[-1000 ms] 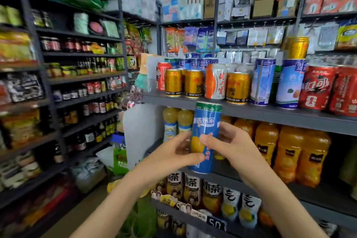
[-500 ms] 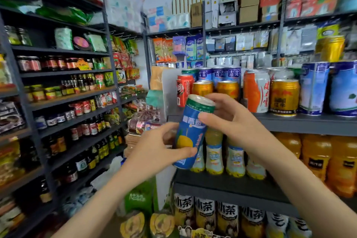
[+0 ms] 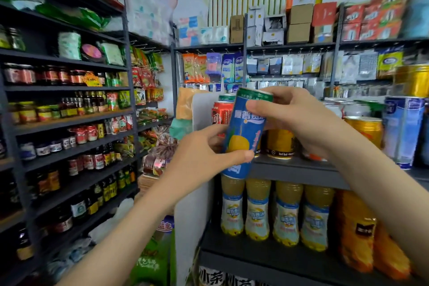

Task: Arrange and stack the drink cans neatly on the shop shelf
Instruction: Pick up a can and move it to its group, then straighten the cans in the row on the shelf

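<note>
Right fingers (image 3: 274,109) cover part of the blue can's (image 3: 243,130) label; left thumb (image 3: 236,158) hides a band lower down. Gold cans (image 3: 279,144) behind the fingers partly hidden. Boxes (image 3: 371,18) above, toward right edge, blurred; print unreadable.

Hands: 2, left (image 3: 202,158) and right (image 3: 299,121). Tall blue can (image 3: 243,132), held: 1. Red can (image 3: 221,112), far left of can shelf (image 3: 299,172): 1. Gold cans (image 3: 363,129) visible on that shelf: 2. Pale yellow drink bottles (image 3: 257,213), shelf below: 4. Further cans blurred, uncounted.
</note>
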